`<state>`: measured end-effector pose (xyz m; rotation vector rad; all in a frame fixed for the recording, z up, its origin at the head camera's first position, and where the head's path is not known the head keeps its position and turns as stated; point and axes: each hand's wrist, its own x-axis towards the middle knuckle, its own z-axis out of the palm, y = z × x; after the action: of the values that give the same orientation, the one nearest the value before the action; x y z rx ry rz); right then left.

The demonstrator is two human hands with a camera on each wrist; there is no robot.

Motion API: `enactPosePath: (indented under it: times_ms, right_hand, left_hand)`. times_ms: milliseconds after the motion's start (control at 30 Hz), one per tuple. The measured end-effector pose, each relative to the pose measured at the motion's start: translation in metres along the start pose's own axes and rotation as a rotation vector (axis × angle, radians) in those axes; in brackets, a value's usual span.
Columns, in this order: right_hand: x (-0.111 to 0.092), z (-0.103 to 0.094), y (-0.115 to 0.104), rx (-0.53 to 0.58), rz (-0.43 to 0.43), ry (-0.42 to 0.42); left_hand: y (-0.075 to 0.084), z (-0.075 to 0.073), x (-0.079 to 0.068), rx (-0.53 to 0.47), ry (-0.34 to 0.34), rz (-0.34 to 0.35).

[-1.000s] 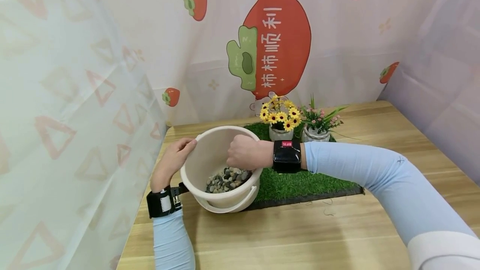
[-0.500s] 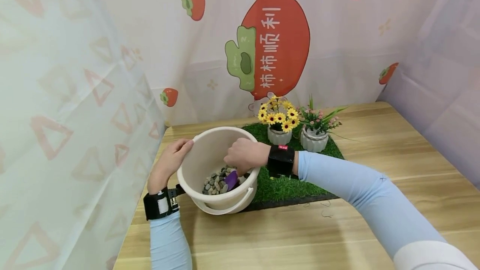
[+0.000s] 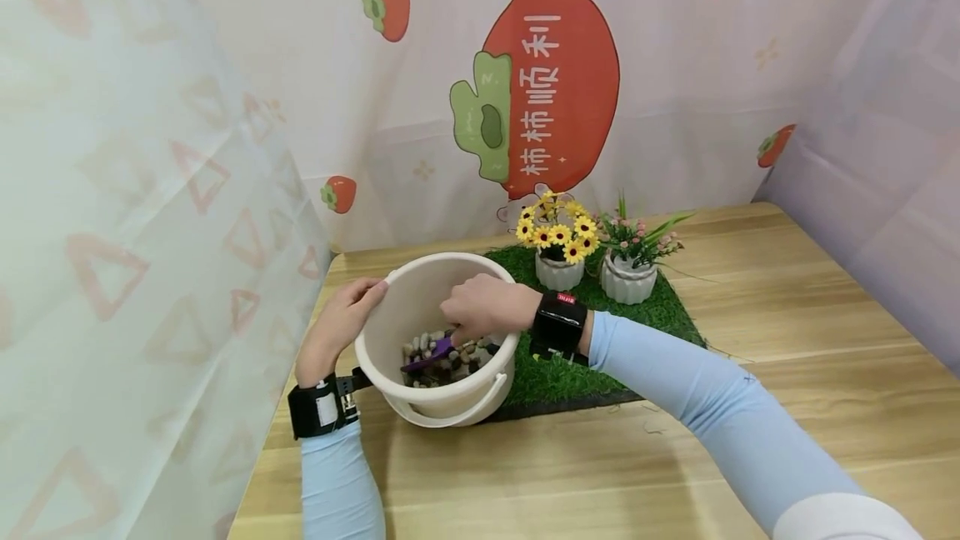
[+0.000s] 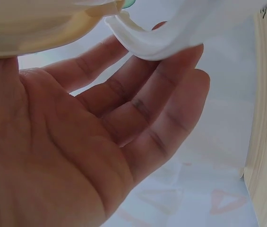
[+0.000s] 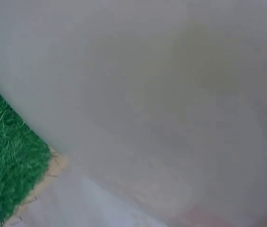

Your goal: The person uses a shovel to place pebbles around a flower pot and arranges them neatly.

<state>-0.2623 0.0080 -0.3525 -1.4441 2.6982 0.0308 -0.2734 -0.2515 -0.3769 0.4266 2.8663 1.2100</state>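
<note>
A cream bucket point(image 3: 384, 361) stands on the table with its carrying handle hanging down in front. Pebbles point(image 3: 467, 357) cover its bottom. At the left rim, my left hand point(image 3: 337, 325) holds the bucket, thumb over the edge; in the left wrist view, the fingers point(image 4: 138, 113) lie outside, by the white handle point(image 4: 152, 45). My right hand point(image 3: 487, 307) reaches over the right rim and grips a small purple shovel point(image 3: 431, 354), whose blade lies among the pebbles. Its grip is hidden by the hand. The bucket's outer wall point(image 5: 147, 94) fills most of the right wrist view.
An artificial grass mat point(image 3: 577, 377) lies right of the bucket, partly behind it. On it stand a pot of yellow flowers point(image 3: 558, 272) and a pot of pink flowers point(image 3: 628, 280). Printed curtains point(image 3: 405, 140) close off the back and sides of the wooden table point(image 3: 562, 473).
The purple shovel came into sight inside the bucket, then swung left and flatter across the pebbles. My right hand has shifted slightly left. The left hand keeps its hold on the rim.
</note>
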Motion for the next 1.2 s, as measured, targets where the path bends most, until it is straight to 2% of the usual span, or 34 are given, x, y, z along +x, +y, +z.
enactPosePath:
  times_ms: [167, 400, 733, 967, 1100, 1200]
  right_hand:
    - [0.003, 0.001, -0.0003, 0.013, 0.03, -0.035]
    - [0.0039, -0.0005, -0.0011, -0.114, 0.023, 0.049]
    - [0.0042, -0.0017, -0.0021, -0.199, -0.12, 0.141]
    - [0.0037, 0.0004, -0.001, -0.12, -0.04, 0.063]
    - [0.0015, 0.0034, -0.0034, -0.061, 0.004, -0.01]
    - [-0.0008, 0.0043, -0.0059, -0.048, 0.037, -0.032]
  left_hand:
    - [-0.0011, -0.0005, 0.0025, 0.016, 0.003, -0.004]
    - [-0.0013, -0.0021, 0.0048, -0.018, 0.018, -0.008]
    - [0.0026, -0.0058, -0.0004, 0.002, 0.021, -0.043]
    - [0.007, -0.0036, 0.0019, 0.005, 0.009, -0.018]
    - [0.0037, -0.0008, 0.001, 0.01, 0.002, -0.016]
    - [0.0018, 0.0013, 0.0006, 0.011, -0.003, -0.018]
